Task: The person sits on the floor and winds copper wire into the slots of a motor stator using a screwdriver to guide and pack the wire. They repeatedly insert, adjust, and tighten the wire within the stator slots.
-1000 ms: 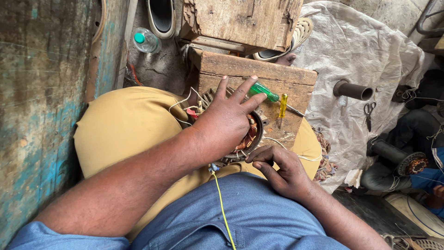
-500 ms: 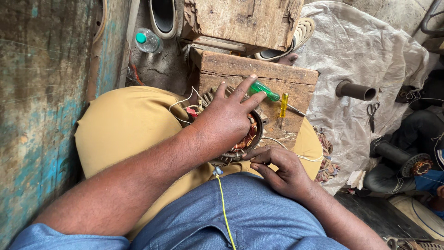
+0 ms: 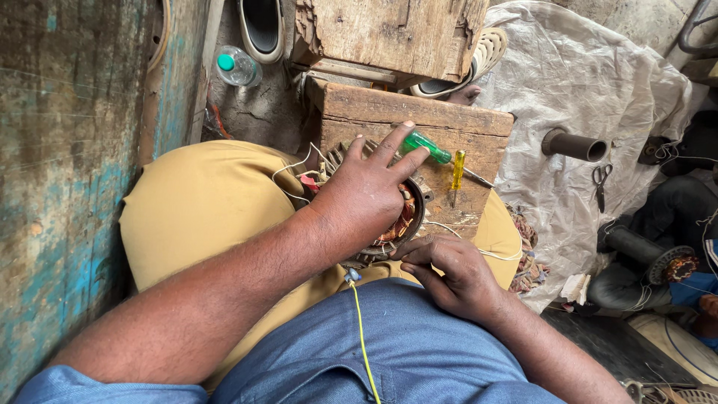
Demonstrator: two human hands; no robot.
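Item one, your left hand: laid flat, fingers spread wide, pressing down on the motor stator so that the round part sits steady in your lap against the near edge of the wooden block. Item two, your right hand: just beside the stator's near rim, fingers curled narrow; it appears to pinch fine wire there, though the grip itself is too small to tell. Item three, the stator: under your left palm, copper windings showing at the right of the palm, pale lead wires looping out beyond your left wrist. Item four, a yellow cord: hanging from below the stator, down between your forearms over the blue shirt. Item five, two screwdrivers on the block: the green-handled one touching your left fingertips, the yellow-handled one just right of it, both within easy reach. Item six, beyond your hands: a plastic bottle with a green cap on the floor. Item seven, well to the right of your right hand: scissors and a dark pipe piece on a pale sheet.
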